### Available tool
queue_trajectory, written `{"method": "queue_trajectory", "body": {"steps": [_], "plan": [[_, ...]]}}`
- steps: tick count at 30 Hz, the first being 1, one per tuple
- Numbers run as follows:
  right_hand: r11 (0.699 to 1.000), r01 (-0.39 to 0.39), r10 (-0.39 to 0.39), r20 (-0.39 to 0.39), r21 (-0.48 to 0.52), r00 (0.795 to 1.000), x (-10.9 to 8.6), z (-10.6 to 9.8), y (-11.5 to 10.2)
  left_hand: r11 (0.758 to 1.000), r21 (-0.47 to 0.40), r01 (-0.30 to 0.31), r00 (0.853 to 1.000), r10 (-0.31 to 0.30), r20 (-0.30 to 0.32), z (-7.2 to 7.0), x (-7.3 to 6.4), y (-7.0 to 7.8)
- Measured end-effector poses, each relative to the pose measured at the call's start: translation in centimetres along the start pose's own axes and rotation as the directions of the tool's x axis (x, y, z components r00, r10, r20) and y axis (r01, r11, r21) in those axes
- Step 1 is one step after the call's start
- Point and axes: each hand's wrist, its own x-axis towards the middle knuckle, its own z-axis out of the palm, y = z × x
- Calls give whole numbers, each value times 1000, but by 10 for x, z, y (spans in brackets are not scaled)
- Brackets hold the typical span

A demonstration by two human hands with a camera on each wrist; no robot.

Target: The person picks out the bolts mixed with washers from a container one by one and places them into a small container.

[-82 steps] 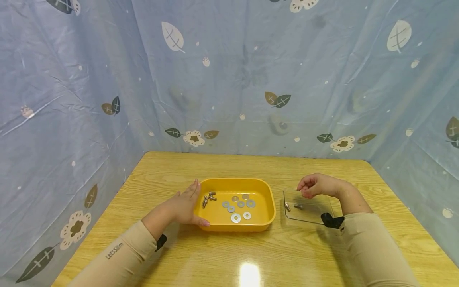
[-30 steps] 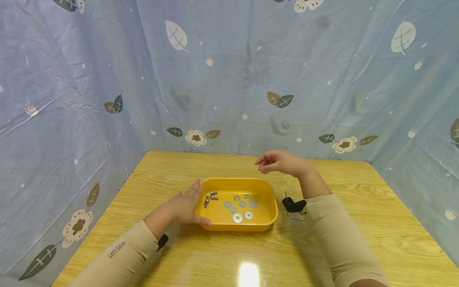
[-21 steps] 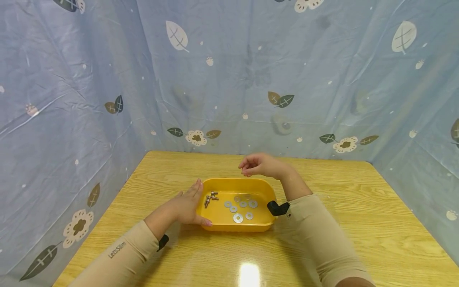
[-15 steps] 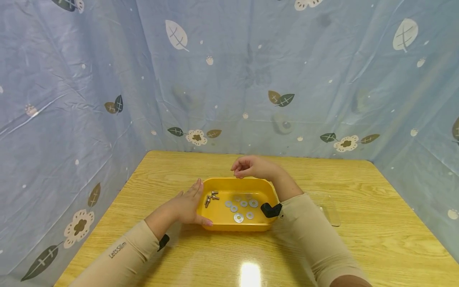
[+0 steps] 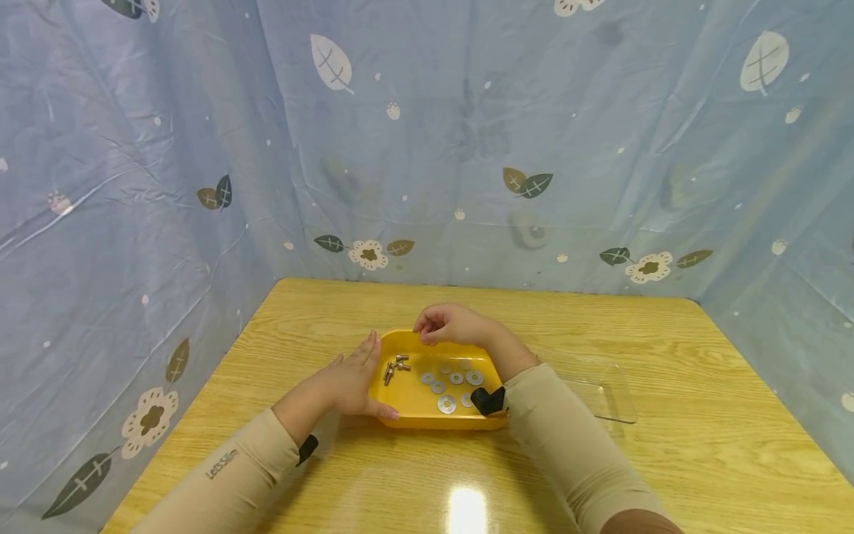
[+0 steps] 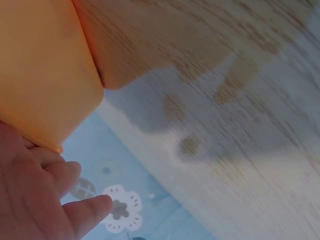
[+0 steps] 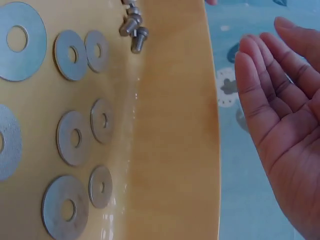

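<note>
A yellow tray (image 5: 437, 423) stands on the table with several washers (image 5: 446, 404) and a cluster of bolts (image 5: 389, 374) near its left end. My left hand (image 5: 350, 382) spans that left end, fingers fairly straight along the outside and thumb at the front rim. In the left wrist view, its fingers (image 6: 65, 177) lie at the tray's edge. My right hand (image 5: 448, 324) is over the far rim, fingers loosely bent. The right wrist view shows its palm (image 7: 295, 140) bare, with nothing between thumb and fingers, beside the tray wall (image 7: 175, 125).
A clear plastic tray or lid (image 5: 620, 397) lies right of the yellow tray, partly hidden by the right sleeve (image 5: 567, 426). A patterned blue curtain (image 5: 467, 148) encloses the wooden table (image 5: 720, 415) at the back and sides.
My right hand has moved left from above the clear plastic piece to the yellow tray's far rim, its forearm now crossing the tray's right end. The left hand has stayed on the tray.
</note>
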Motion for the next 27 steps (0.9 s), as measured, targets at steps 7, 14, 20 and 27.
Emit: {"method": "queue_trajectory", "body": {"steps": [7, 14, 20, 27], "plan": [[999, -29, 30, 31, -27, 999, 10, 9, 5, 1000, 15, -2, 1000, 2, -9, 3, 1, -2], [986, -61, 77, 102, -156, 992, 15, 21, 13, 1000, 27, -9, 1000, 9, -10, 3, 1, -1], [978, -118, 147, 164, -175, 975, 20, 29, 24, 999, 43, -3, 1000, 3, -3, 2, 1, 0], [971, -173, 205, 197, -167, 959, 22, 37, 33, 999, 45, -10, 1000, 10, -2, 1, 0, -1]]}}
